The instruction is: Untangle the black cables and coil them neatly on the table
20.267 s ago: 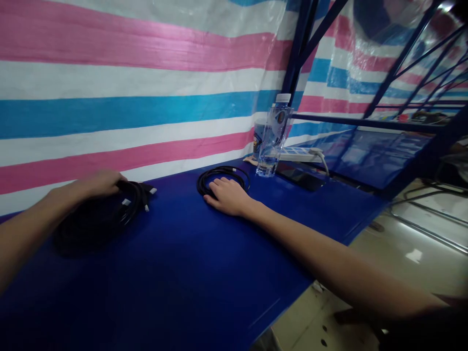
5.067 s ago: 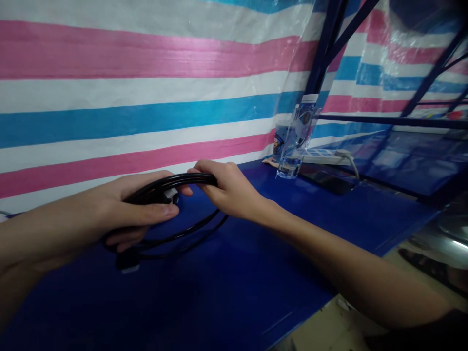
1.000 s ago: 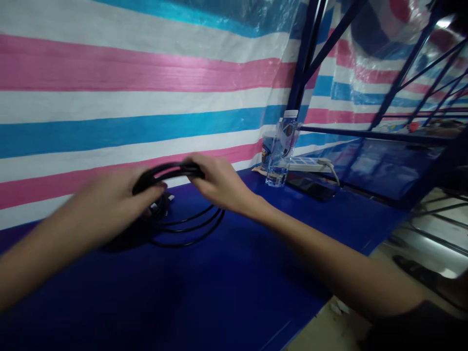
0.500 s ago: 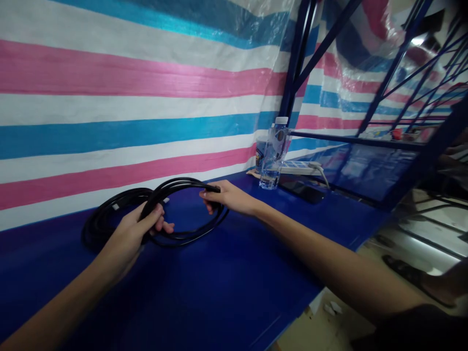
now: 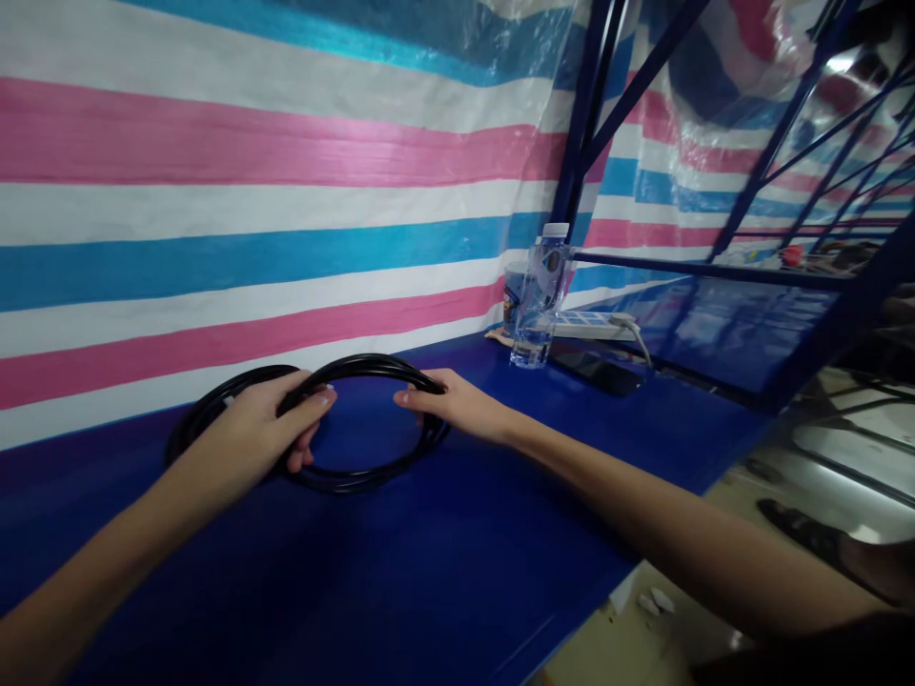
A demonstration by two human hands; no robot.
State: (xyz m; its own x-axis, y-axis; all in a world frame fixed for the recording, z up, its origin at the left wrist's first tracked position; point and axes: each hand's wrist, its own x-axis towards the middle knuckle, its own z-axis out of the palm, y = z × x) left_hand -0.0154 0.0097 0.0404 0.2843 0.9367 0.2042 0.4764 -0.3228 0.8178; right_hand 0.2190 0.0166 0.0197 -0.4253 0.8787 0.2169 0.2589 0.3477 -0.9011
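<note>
1) Left hand (image 5: 261,419) is gripping the held coil of black cable (image 5: 372,362) at about its 9 o'clock, bundle running between thumb and fingers, so yeah, that hand is closing on it
2) Right hand (image 5: 457,405) is pinching the same coil a bit above its 3 o'clock, thumb pointing back toward 9, so it's holding on too
3) Held coil is sitting right between the two, so neither hand is really winning on nearness, both are touching it
4) Long way across that loop is running roughly 9 to 3, hand to hand, with the blue table (image 5: 415,572) showing through the middle; can't tell if its 6 o'clock side is resting on the table or hanging just above
5) Second black coil (image 5: 194,414) is lying on the table around 9 to 10 o'clock from the left hand, partly hiding behind it, so left is way nearer and right is sitting well apart
6) Clear bottle (image 5: 535,333) is standing between 1 and 2 o'clock from the right hand, dark phone (image 5: 597,370) is lying nearer 3, neither touching it
</note>
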